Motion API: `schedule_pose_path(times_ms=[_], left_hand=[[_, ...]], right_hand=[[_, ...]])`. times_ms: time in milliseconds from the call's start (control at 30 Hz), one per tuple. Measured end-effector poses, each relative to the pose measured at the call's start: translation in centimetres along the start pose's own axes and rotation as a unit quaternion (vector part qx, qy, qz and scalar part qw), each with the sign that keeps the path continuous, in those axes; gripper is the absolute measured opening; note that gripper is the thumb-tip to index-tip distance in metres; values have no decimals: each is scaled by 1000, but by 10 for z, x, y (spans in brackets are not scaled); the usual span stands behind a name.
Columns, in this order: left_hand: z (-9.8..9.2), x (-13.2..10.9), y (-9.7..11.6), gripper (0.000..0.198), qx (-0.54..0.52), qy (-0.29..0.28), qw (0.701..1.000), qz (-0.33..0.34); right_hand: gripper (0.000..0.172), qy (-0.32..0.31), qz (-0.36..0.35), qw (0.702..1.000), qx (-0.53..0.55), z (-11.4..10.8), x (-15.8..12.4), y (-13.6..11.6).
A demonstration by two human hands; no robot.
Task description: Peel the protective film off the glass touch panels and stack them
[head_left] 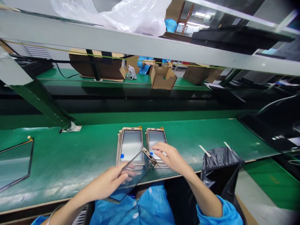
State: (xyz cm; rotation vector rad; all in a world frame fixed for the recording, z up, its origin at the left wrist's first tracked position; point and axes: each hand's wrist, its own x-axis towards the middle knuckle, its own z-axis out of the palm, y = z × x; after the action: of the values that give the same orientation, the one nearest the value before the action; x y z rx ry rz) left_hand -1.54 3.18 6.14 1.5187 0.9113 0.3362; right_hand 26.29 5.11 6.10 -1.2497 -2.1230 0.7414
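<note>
The landmark is the left stack of flat rectangular panels with grey glass faces and pale frames [132, 142], lying on the green-topped counter [70, 156]. The left hand [111, 181], on the near side of that stack, has its grip clamped on a dark, see-through rectangular glass panel [130, 186], with some fingers showing through the glass. This panel is raised and tilted between the left stack and the person's body, its upper end overlapping the stack's near right corner in view. Its long axis slants from low and near on the left to high and far on the right, so the end with the narrow metallic-looking strip [149, 156] points toward the right hand [172, 156]. That hand is the nearer one to the strip; the left is at the panel's left long edge. The right grip has its fingers apart with nothing visible between them, over a matching right stack of grey-faced panels [156, 136] just beside the left stack; whether its fingertips touch anything I cannot tell. From the right grip, the held panel lies left and toward the body.
</note>
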Motion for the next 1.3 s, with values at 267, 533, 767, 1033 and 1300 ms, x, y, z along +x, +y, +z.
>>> schedule_pose_path(times_ms=[267, 533, 767, 1033, 1300], left_hand=[[-5, -10, 2, 45, 141, 11, 990, 7], [-7, -13, 12, 45, 171, -19, 985, 13], [-7, -12, 11, 40, 139, -15, 990, 33], [-12, -9, 9, 32, -115, -87, 989, -37], [-31, 1, -5, 37, -196, -54, 977, -59]], right_hand=[[19, -97, -170, 969, -153, -12, 29, -44], [20, -114, -187, 948, -231, -13, 33, -47], [28, -100, -234, 924, -284, -10, 33, -46], [23, 62, -344, 896, -274, -5, 22, -34], [12, -43, -122, 977, 168, -14, -27, -42]])
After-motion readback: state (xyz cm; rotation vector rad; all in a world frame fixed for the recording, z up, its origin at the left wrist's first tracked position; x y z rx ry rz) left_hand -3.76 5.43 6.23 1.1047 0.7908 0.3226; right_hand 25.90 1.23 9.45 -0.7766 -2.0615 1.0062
